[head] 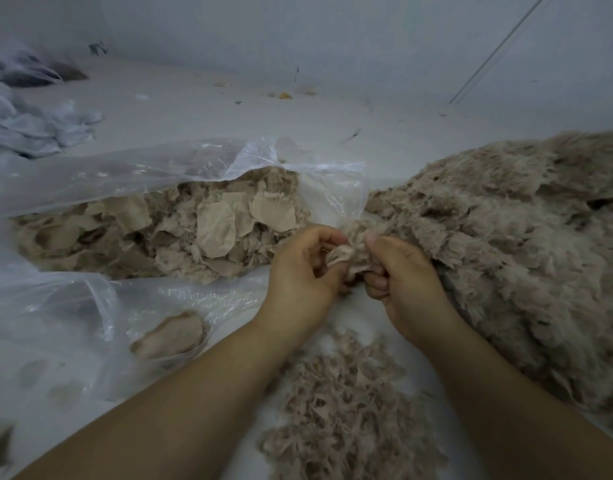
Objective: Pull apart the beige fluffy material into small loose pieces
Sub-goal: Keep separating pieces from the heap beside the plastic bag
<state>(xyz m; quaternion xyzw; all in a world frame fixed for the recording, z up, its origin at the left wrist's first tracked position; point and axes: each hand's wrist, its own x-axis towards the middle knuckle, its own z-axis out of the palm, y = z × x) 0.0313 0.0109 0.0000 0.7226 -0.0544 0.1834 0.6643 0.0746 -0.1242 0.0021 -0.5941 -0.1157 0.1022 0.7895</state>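
A small clump of beige fluffy material sits between both hands at the centre of the view. My left hand grips its left side with curled fingers. My right hand pinches its right side, thumb on top. A big heap of the same fluffy material rises to the right, touching my right hand. A smaller pile of loose torn pieces lies on the white surface between my forearms.
A clear plastic bag lies open on the left, packed with beige scraps and flat fabric patches. Crumpled white plastic and cloth sit at the far left. A white wall closes the back.
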